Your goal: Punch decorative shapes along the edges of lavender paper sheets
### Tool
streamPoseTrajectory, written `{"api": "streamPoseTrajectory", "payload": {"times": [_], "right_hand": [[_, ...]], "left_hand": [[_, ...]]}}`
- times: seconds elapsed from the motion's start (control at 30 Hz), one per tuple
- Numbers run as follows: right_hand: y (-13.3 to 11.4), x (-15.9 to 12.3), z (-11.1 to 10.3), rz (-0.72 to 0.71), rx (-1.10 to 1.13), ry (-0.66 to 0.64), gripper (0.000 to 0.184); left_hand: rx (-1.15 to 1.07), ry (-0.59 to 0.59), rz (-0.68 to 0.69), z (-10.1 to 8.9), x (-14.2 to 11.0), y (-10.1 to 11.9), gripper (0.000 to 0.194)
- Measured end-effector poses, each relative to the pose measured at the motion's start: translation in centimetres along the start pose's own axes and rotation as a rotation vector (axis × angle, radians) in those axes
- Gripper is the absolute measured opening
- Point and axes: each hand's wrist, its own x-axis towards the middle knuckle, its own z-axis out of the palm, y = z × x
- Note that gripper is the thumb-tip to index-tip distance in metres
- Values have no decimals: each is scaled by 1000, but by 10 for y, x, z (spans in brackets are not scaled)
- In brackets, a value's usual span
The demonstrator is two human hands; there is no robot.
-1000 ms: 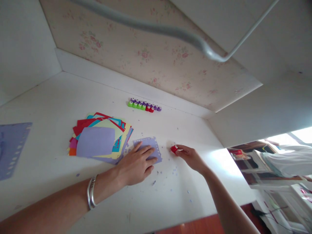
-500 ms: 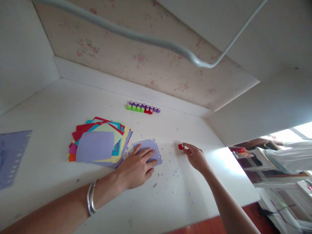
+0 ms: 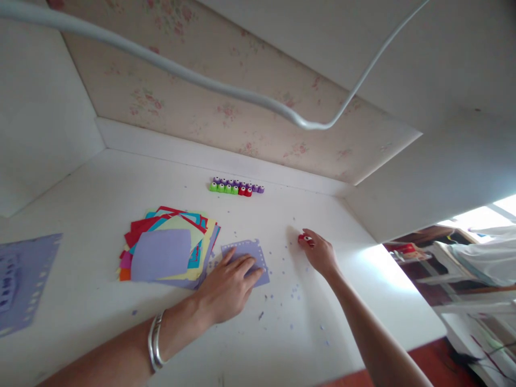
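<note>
Holes lined the far and right edges of the small purple sheet [image 3: 249, 250], lying on the desk [image 3: 278, 349] under the left hand [image 3: 228, 287], its fingers spread; covered edges we could not check. We found the right hand [image 3: 320, 255] with fingers clamped on a red punch [image 3: 302, 238], apart from the sheet; the paper stack's [image 3: 143, 226] purple top sheet [image 3: 161, 255] showed no holes.

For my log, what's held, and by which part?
Right hand: a small red object, gripped around its right side in view, exact contact unclear. Left hand rests on a purple sheet.
</note>
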Motion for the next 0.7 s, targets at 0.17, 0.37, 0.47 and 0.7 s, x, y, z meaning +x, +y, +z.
{"api": "streamPoseTrajectory", "payload": {"times": [0.17, 0.37, 0.47, 0.7], "right_hand": [[10, 10, 0, -16, -21, 12, 40], [4, 8, -4, -48, -79, 47, 43], [-13, 8, -8, -127, -114, 106, 42], [-82, 38, 1, -259, 25, -51, 30]], "left_hand": [[-4, 43, -10, 5, 1, -1, 28], [30, 34, -28, 3, 0, -1, 33], [50, 33, -24, 3, 0, -1, 35], [112, 139, -87, 11, -3, 1, 37]]}}
